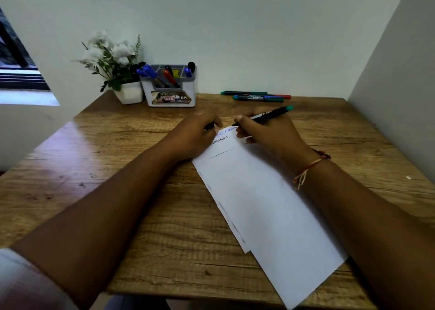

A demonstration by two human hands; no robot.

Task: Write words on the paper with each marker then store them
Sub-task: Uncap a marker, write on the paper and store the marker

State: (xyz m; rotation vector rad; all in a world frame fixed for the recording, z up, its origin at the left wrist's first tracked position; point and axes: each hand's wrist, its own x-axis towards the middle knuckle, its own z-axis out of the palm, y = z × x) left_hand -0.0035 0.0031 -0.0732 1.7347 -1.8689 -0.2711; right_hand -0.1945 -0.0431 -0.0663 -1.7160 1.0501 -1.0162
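Head view, with right hand [266, 134] gripping marker [267, 115], left hand [195, 133] pinching cap [209, 126] on paper [259, 203]: risks smearing fresh writing [221, 140].

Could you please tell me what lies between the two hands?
The head view shows the top end of the paper, with two handwritten lines, between the left hand and the right hand, which grips a marker.

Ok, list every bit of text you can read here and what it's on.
"42": sticker on the pen holder.
"OP", cut off after that: same sticker.
Paper: one blue and one black handwritten line, too blurred to read.
Markers on the table: print too small to read.
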